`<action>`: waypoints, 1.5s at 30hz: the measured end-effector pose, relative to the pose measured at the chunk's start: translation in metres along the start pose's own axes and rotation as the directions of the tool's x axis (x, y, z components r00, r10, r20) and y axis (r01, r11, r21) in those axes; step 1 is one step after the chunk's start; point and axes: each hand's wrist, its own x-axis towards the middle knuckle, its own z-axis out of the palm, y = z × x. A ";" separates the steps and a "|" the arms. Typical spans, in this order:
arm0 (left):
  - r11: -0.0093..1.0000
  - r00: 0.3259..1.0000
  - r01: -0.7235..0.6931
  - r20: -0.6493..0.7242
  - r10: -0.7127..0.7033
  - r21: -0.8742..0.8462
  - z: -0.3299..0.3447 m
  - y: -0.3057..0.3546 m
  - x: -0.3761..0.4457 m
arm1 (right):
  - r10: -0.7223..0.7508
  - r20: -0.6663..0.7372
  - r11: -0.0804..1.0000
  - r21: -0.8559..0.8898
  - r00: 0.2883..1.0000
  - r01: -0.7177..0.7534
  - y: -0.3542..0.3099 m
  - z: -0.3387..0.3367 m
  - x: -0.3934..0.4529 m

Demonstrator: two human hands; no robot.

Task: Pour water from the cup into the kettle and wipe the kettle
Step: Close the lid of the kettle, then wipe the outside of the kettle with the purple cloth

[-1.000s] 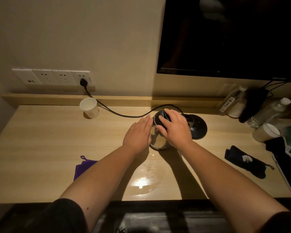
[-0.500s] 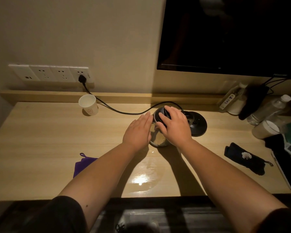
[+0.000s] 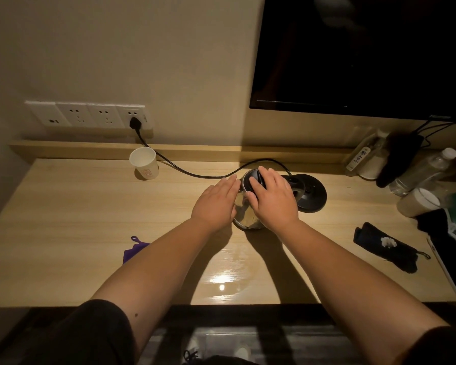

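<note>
A steel kettle point(image 3: 245, 219) with a black lid point(image 3: 250, 177) stands on the wooden desk point(image 3: 77, 214), just left of its black base point(image 3: 311, 193). My right hand point(image 3: 271, 198) lies over the lid, fingers curled around the top. My left hand point(image 3: 216, 204) is flat, fingers straight, against the kettle's left side. A white paper cup point(image 3: 144, 163) stands upright at the back left, near the wall ledge. A purple cloth point(image 3: 133, 250) lies on the desk, partly hidden under my left forearm.
A black cord point(image 3: 195, 173) runs from the wall socket point(image 3: 136, 122) to the base. Bottles point(image 3: 421, 172), a jar point(image 3: 419, 201), a dark pouch point(image 3: 385, 246) and a phone point(image 3: 450, 267) crowd the right side. A television point(image 3: 361, 54) hangs above.
Both hands stay on the kettle in nearly the same pose. The view has shifted slightly; nothing else has moved.
</note>
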 end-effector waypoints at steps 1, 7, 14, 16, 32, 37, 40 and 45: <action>1.000 1.000 -0.005 0.008 0.005 0.008 -0.002 -0.001 -0.001 | -0.001 0.016 1.000 0.000 1.000 0.001 -0.001 -0.001 0.000; 0.997 0.997 0.073 0.024 -0.073 0.003 -0.006 -0.016 -0.034 | -0.037 0.075 0.996 0.078 0.997 0.031 0.004 -0.012 -0.005; 0.951 0.943 0.305 0.124 -0.309 0.052 0.018 -0.077 -0.135 | -0.286 0.057 0.950 0.149 0.957 0.275 -0.050 0.000 -0.052; 0.930 0.917 0.360 0.157 -0.368 0.076 0.025 -0.095 -0.164 | -0.361 0.120 0.926 0.163 0.925 0.340 -0.075 0.021 -0.064; 0.999 0.966 0.018 0.258 -0.024 0.027 0.071 -0.152 -0.170 | -0.295 0.390 0.955 0.137 0.872 0.262 -0.175 0.118 -0.078; 0.994 0.973 -0.096 0.216 0.084 0.043 0.093 -0.164 -0.176 | -0.251 0.400 0.967 0.069 0.881 0.244 -0.174 0.135 -0.087; 0.989 0.975 -0.137 0.182 0.124 0.058 0.102 -0.168 -0.182 | -0.231 0.427 0.972 0.067 0.874 0.224 -0.176 0.137 -0.092; 0.983 0.985 -0.148 0.109 0.136 0.106 0.104 -0.159 -0.198 | -0.243 0.428 0.970 0.108 0.871 0.218 -0.181 0.136 -0.109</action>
